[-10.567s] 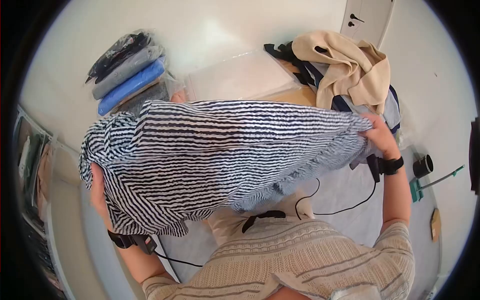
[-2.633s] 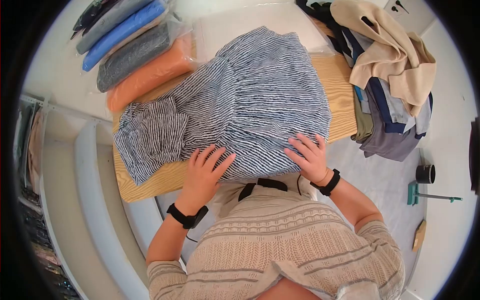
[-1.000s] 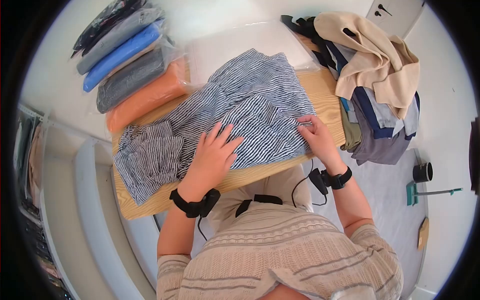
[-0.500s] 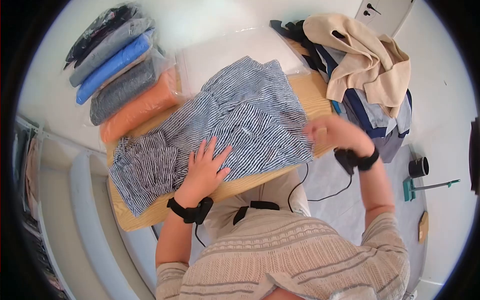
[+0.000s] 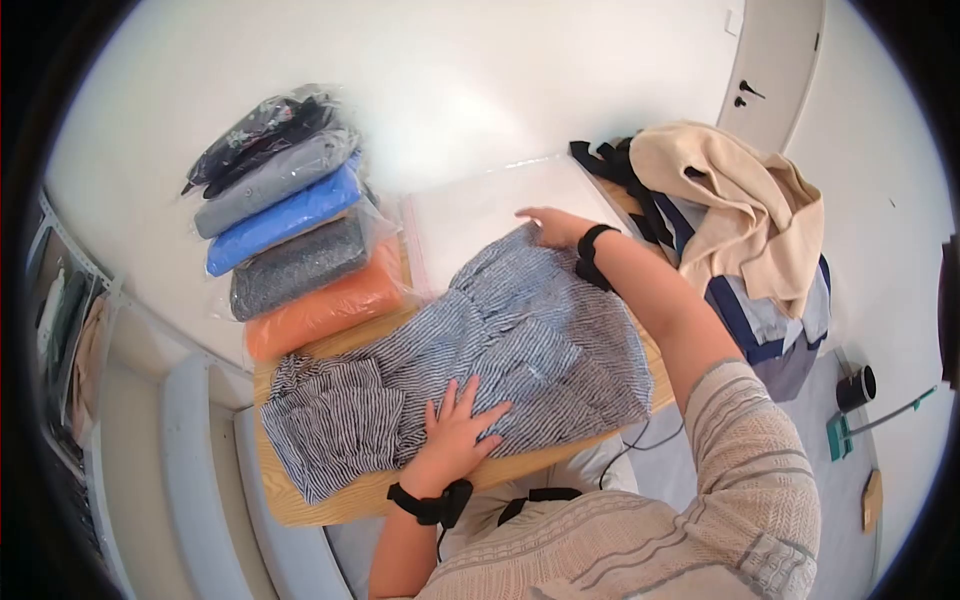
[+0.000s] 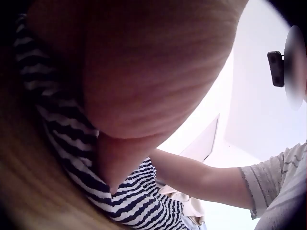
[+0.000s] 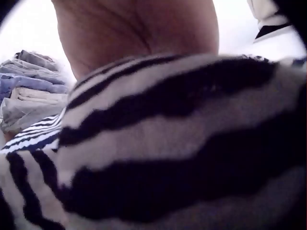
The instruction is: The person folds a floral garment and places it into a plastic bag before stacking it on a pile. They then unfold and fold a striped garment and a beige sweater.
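A black-and-white striped garment (image 5: 520, 360) lies spread across the wooden table (image 5: 300, 508), one part folded over at its left end. My left hand (image 5: 455, 440) rests flat on its near edge with the fingers spread. At the garment's far edge is my right hand (image 5: 562, 228), beside the clear plastic sheets; its fingertips point left, and whether they pinch the cloth cannot be made out. Striped cloth (image 7: 168, 120) fills most of the right wrist view and hides the fingers. The left wrist view shows my left palm (image 6: 144, 72) against the cloth (image 6: 144, 206).
Folded clothes in clear bags (image 5: 300, 260) are stacked at the back left. Clear plastic sheets (image 5: 480, 205) lie at the back. A beige garment (image 5: 740, 220) tops a heap at the right. Shelving stands at the left; a black bin (image 5: 856, 389) is on the floor.
My right hand has moved from the garment's right side to its far edge, and the right arm now stretches over the cloth. My left hand stays flat on the near side. The head view has tilted up.
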Tool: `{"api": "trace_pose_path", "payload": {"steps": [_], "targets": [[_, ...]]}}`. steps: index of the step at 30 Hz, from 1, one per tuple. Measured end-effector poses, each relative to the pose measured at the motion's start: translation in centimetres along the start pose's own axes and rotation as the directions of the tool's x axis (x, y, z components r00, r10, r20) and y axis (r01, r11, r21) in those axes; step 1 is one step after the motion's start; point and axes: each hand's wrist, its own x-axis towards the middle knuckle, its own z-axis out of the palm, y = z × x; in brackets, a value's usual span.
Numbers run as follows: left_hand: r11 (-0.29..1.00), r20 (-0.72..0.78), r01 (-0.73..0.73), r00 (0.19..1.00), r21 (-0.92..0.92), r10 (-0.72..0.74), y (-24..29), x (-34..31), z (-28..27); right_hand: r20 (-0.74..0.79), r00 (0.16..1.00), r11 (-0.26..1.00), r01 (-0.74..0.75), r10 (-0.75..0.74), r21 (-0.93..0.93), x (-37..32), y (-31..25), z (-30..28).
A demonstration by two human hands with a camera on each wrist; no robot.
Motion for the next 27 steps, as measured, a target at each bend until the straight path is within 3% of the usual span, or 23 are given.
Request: {"api": "trace_pose_path", "payload": {"steps": [1, 4, 6, 7, 9, 10, 14, 21, 23, 26, 27], "targets": [[1.000, -0.012, 0.007, 1.000, -0.001, -0.007, 0.0, 0.1, -0.2, 0.090, 0.995, 0.999, -0.037, 0.036, 0.005, 0.4, 0.2, 0.1], [1.000, -0.016, 0.004, 1.000, -0.010, -0.004, 0.3, -0.1, -0.1, 0.094, 0.990, 0.995, -0.103, 0.103, -0.009, 1.3, 0.8, 0.3], [1.000, -0.015, 0.010, 1.000, -0.027, -0.010, 0.2, -0.2, -0.1, -0.037, 0.998, 0.999, -0.042, 0.042, 0.002, 0.6, 0.5, -1.1], [0.999, -0.023, 0.006, 1.000, -0.033, -0.006, 0.2, -0.1, -0.1, -0.188, 0.982, 0.992, 0.015, 0.008, 0.124, 0.1, 0.4, -1.6], [0.999, -0.010, 0.013, 1.000, -0.052, -0.014, 0.3, -0.1, -0.1, -0.233, 0.972, 0.941, 0.046, 0.035, 0.336, -1.6, -1.9, -3.8], [0.999, -0.017, 0.012, 1.000, -0.043, -0.012, 0.2, -0.1, 0.0, -0.273, 0.962, 0.944, 0.113, -0.026, 0.311, -2.4, -2.8, -4.6], [0.999, -0.024, 0.018, 1.000, -0.040, -0.019, 0.2, -0.2, 0.1, -0.215, 0.970, 0.949, 0.167, -0.110, 0.267, -7.1, -7.2, -6.8], [1.000, -0.049, 0.008, 0.999, -0.011, -0.009, 0.2, -0.1, 0.2, -0.084, 0.951, 0.927, 0.307, -0.296, 0.215, -16.0, -8.4, -4.8], [1.000, -0.043, 0.012, 0.999, -0.012, -0.013, 0.2, -0.2, 0.3, 0.006, 0.919, 0.908, 0.388, -0.394, 0.159, -17.6, -6.6, -2.0], [1.000, -0.041, 0.009, 0.999, -0.028, -0.010, 0.1, -0.1, 0.3, 0.282, 0.899, 0.942, 0.322, -0.334, 0.090, -20.2, -6.3, -0.1], [0.999, -0.038, 0.015, 0.999, -0.030, -0.017, 0.2, -0.1, 0.2, 0.278, 0.901, 0.943, 0.319, -0.332, 0.091, -20.7, -6.7, -0.1]]}}
